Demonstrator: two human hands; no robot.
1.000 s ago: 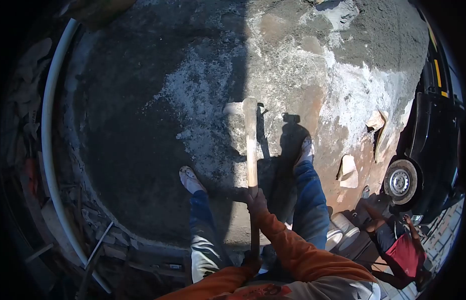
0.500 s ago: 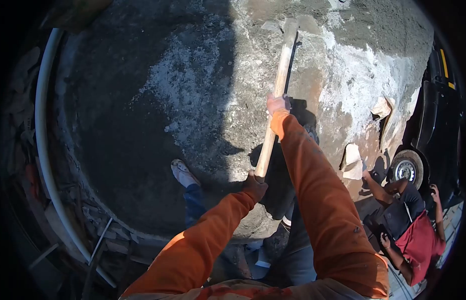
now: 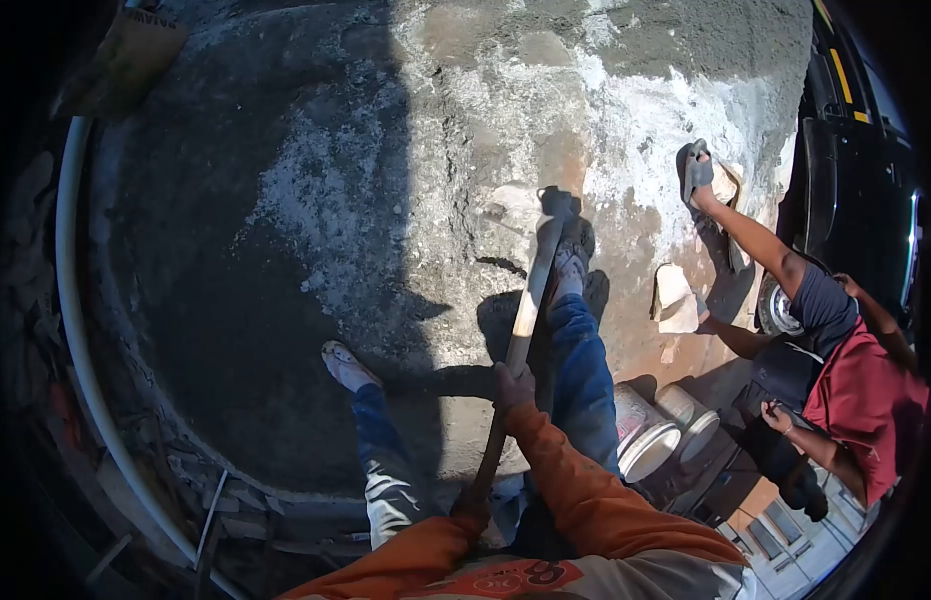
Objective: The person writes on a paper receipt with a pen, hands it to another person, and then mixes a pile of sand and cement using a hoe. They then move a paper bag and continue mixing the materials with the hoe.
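Note:
My right hand (image 3: 513, 386) is wrapped round the middle of the long wooden handle of a hoe (image 3: 526, 312). Lower down and close to my body, my left hand (image 3: 472, 507) grips the handle's near end, dim in shadow. The hoe's head lies near my right foot, on a broad spread of grey mix (image 3: 215, 240) streaked with white powder (image 3: 320, 200). Its blade is hard to make out there. My feet stand apart on the mix, the right one beside the hoe.
A pale pipe (image 3: 75, 300) curves along the left, with rubble beyond it. A bag (image 3: 125, 60) stands at upper left. Two white buckets (image 3: 649, 455) sit right of my leg. A person in a maroon shirt (image 3: 860, 410) steps near torn paper (image 3: 673, 298), beside a black vehicle (image 3: 865, 210).
The hoe has been drawn back toward me, its head now near my right foot. Both hands have come closer to my body. The other person has stepped forward onto the area at right.

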